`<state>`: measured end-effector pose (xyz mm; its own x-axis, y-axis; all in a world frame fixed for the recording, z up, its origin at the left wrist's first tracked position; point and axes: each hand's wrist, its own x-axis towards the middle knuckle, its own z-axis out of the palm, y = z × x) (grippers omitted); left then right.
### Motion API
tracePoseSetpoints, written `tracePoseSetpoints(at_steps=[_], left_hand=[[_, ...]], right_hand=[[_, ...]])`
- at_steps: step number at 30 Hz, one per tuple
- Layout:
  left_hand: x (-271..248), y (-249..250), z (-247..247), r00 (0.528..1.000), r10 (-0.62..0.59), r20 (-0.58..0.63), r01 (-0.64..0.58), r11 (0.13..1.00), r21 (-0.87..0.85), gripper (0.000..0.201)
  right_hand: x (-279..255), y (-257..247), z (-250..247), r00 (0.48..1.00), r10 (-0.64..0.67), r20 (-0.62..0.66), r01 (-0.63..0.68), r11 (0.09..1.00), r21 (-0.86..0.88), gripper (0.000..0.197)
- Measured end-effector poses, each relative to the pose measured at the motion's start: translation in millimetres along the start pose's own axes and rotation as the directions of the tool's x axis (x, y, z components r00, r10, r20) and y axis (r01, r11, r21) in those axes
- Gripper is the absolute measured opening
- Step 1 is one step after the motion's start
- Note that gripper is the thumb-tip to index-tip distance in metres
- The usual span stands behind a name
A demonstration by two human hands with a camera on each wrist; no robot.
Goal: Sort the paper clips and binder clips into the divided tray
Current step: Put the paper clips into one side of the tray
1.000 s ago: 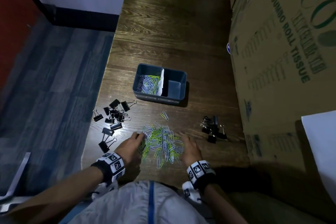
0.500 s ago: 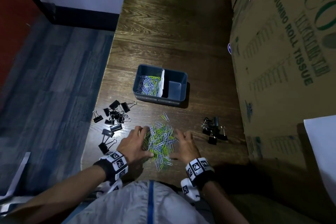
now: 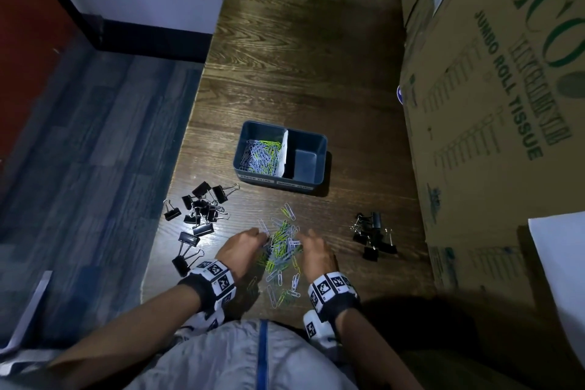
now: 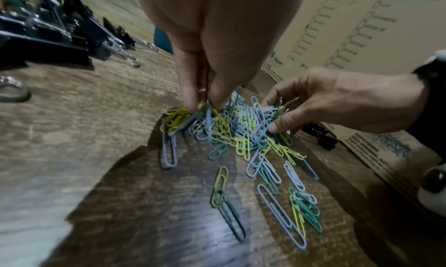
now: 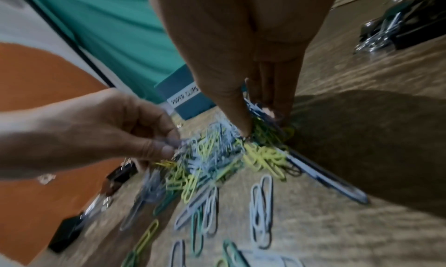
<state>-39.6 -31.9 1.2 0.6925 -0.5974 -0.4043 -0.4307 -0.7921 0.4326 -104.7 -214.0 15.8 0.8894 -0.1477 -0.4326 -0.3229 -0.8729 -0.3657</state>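
The tray [image 3: 281, 182] sits mid-frame; paper clips [image 3: 281, 247] lie below it, with binder clips [image 3: 198, 215] left and right.

My head camera looks steeply down at the table [image 3: 300, 73] from above. Each wrist camera sits low and close, facing along my fingers; both share the paper clip pile [image 4: 241, 130] and catch my opposite hand.

Since a second ago the left hand [image 3: 243, 247] and right hand [image 3: 315, 252] have closed in from either side of the paper clip pile [image 3: 281, 247], bunching the formerly spread clips into a narrower heap. Both hands' fingertips now pinch into the heap, where earlier they lay flatter on the bench [image 3: 316, 73].
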Motion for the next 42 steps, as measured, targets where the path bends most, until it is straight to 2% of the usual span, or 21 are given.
tracePoseSetpoints(at_steps=[4,7,10,13,16,19,21,24,26,28,29,31,33,36,39,40,42], left_hand=[[-2.3,-8.0,-4.2,0.999,0.037,-0.034,-0.04,0.997,-0.072,0.02],[-2.6,-9.5,-16.7,0.992,0.062,-0.109,-0.077,0.987,-0.144,0.021],[1.4,-3.6,-48.6,0.958,0.128,-0.256,-0.172,0.972,-0.158,0.015],[20.7,2.2,-92.3,0.895,0.154,-0.42,-0.221,0.968,-0.117,0.011],[47.0,3.3,-131.3,0.844,0.118,-0.523,-0.208,0.971,-0.117,0.01],[62.4,-0.9,-146.5,0.845,0.078,-0.529,-0.164,0.98,-0.116,0.011],[60.4,-3.5,-138.6,0.848,0.052,-0.528,-0.118,0.989,-0.093,0.01],[41.2,-7.6,-104.6,0.885,0.006,-0.465,-0.044,0.997,-0.071,0.012],[25.4,-10.8,-74.5,0.947,-0.017,-0.32,0.003,0.999,-0.046,0.009],[11.0,-12.7,-44.0,0.988,-0.068,-0.139,0.073,0.997,0.03,0.025],[4.3,-11.9,-31.6,0.994,-0.098,-0.057,0.101,0.993,0.053,0.033],[-5.1,-11.9,-11.7,0.993,-0.115,0.028,0.113,0.991,0.072,0.042],[-9.9,-13.6,0.8,0.993,-0.104,0.055,0.098,0.99,0.103,0.049],[-12.0,-13.7,6.3,0.993,-0.102,0.066,0.094,0.989,0.113,0.064],[-11.8,-7.3,4.3,0.988,-0.113,0.108,0.104,0.991,0.089,0.087],[-11.5,-4.8,4.1,0.986,-0.113,0.121,0.103,0.991,0.086,0.095],[-10.9,-0.3,6.3,0.985,-0.101,0.139,0.088,0.991,0.098,0.105]], right_hand=[[-3.9,8.6,-5.8,0.994,0.112,0.012,-0.113,0.993,0.04,0.029],[-8.7,15.4,-8.4,0.992,0.123,-0.025,-0.121,0.989,0.087,0.022],[-8.2,15.8,-14.2,0.99,0.141,0.011,-0.141,0.985,0.1,0.019],[-7.2,13.9,-20.1,0.987,0.149,0.054,-0.154,0.984,0.093,0.023],[-3.4,9.0,-33.9,0.992,0.113,0.063,-0.12,0.986,0.115,0.023],[2.6,-8.5,-60.5,0.997,0.041,0.067,-0.051,0.987,0.151,0.022],[7.8,-21.2,-77.8,1.0,-0.009,0.02,0.004,0.979,0.205,0.018],[18.0,-45.8,-108.4,0.994,-0.083,-0.066,0.097,0.966,0.24,0.016],[34.6,-64.3,-131.3,0.982,-0.132,-0.133,0.162,0.956,0.246,0.013],[55.5,-85.0,-152.7,0.967,-0.166,-0.194,0.211,0.948,0.239,0.01],[66.4,-94.2,-160.3,0.961,-0.171,-0.218,0.221,0.948,0.229,0.01],[85.0,-110.3,-171.4,0.956,-0.172,-0.237,0.226,0.948,0.222,0.008],[98.7,-120.8,-174.9,0.954,-0.175,-0.243,0.231,0.947,0.222,0.015],[106.9,-122.8,-165.9,0.955,-0.169,-0.245,0.223,0.951,0.212,0.037],[98.1,-104.8,-139.7,0.945,-0.18,-0.272,0.239,0.95,0.202,0.037],[92.8,-94.8,-125.4,0.95,-0.189,-0.248,0.239,0.953,0.187,0.034],[81.8,-72.4,-92.8,0.974,-0.189,-0.123,0.202,0.973,0.11,0.027]])
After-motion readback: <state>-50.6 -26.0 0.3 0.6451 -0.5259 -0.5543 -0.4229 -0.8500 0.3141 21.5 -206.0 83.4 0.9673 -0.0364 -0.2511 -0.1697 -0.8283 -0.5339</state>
